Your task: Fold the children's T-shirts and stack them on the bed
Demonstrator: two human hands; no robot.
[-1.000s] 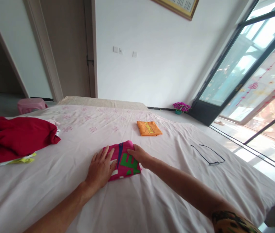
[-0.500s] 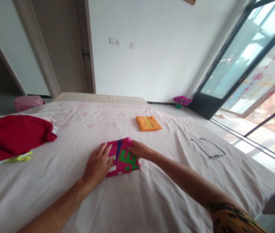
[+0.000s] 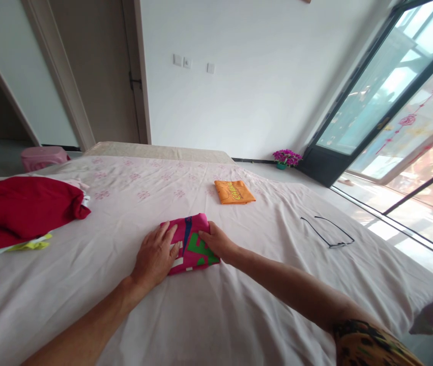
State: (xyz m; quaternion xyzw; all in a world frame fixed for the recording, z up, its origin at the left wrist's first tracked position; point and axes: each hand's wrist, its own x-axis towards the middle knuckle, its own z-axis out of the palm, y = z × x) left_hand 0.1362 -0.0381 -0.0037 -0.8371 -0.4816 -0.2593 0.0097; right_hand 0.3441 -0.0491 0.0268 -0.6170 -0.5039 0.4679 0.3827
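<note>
Two bare hands meet at a folded pink garment [image 3: 190, 250], which lies on the pale sheet [image 3: 220, 317] spread over a bed, just below the middle of the view. The left hand [image 3: 154, 258] rests at the garment's nine o'clock side, palm down and unclenched, its fingers laid out across the cloth. The right hand [image 3: 218, 241] grasps the garment's edge at three o'clock, thumb on top; its other fingers are mostly hidden. The garment's upper face shows green and white print and a dark blue stripe. A patterned sleeve [image 3: 367, 341] covers part of the right arm.

Taking the pink garment as the centre of the dial, a folded orange cloth [image 3: 235, 192] with yellow lettering lies near it on the sheet, between one and two o'clock. A pair of glasses [image 3: 330, 238] sits at three o'clock, arms unfolded. Toward nine o'clock is a heaped red garment [image 3: 29, 211], with a yellow cloth [image 3: 31, 245] poking out from beneath. Beyond the bed, a pink stool [image 3: 44, 158] stands at ten o'clock, a brown door [image 3: 94, 71] at eleven, wall switches [image 3: 177, 60] at twelve, and purple flowers [image 3: 287, 156] in a green pot at two.
</note>
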